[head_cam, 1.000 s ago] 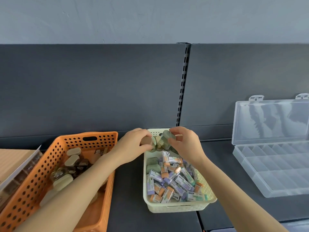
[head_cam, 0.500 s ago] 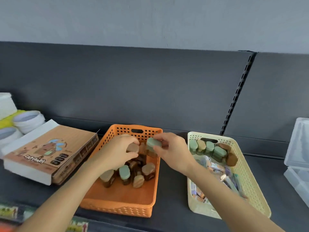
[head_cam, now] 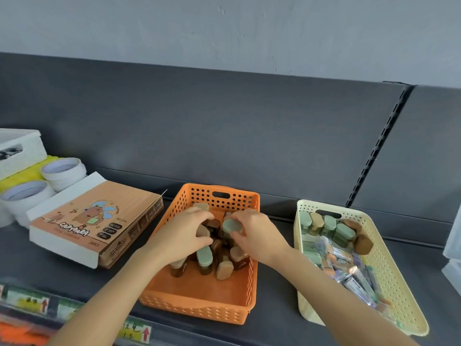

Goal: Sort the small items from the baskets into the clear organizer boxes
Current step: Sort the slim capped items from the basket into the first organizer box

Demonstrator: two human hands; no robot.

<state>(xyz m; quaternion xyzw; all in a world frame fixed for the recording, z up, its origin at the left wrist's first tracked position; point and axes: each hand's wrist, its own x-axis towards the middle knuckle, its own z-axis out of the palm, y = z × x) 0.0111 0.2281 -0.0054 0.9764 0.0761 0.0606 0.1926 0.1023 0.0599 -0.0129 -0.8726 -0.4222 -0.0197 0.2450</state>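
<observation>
You are at the picking step: both hands are down in the orange basket [head_cam: 199, 298], among the loose capped pieces standing and lying in its far half. Your right hand [head_cam: 258, 237] has its grip pinched on a green-capped piece [head_cam: 232, 226], thumb below and fingers over the cap. Your left hand [head_cam: 183, 237] is curled round a tan-capped piece [head_cam: 202, 231] just beside it. As far as I can judge, neither piece is clear of the heap yet.

The next move calls for a lift straight up, then a long carry to the right. The clear organizer box [head_cam: 452, 245] shows only as a sliver at the right edge of view (its compartments cannot be seen from here). The cream basket [head_cam: 399, 295], with its own row of capped pieces and wrapped packets, stands between and must be crossed. To your left on the shelf [head_cam: 274, 310] lie a printed carton [head_cam: 94, 221] and white tape rolls [head_cam: 62, 172], well out of the way.
</observation>
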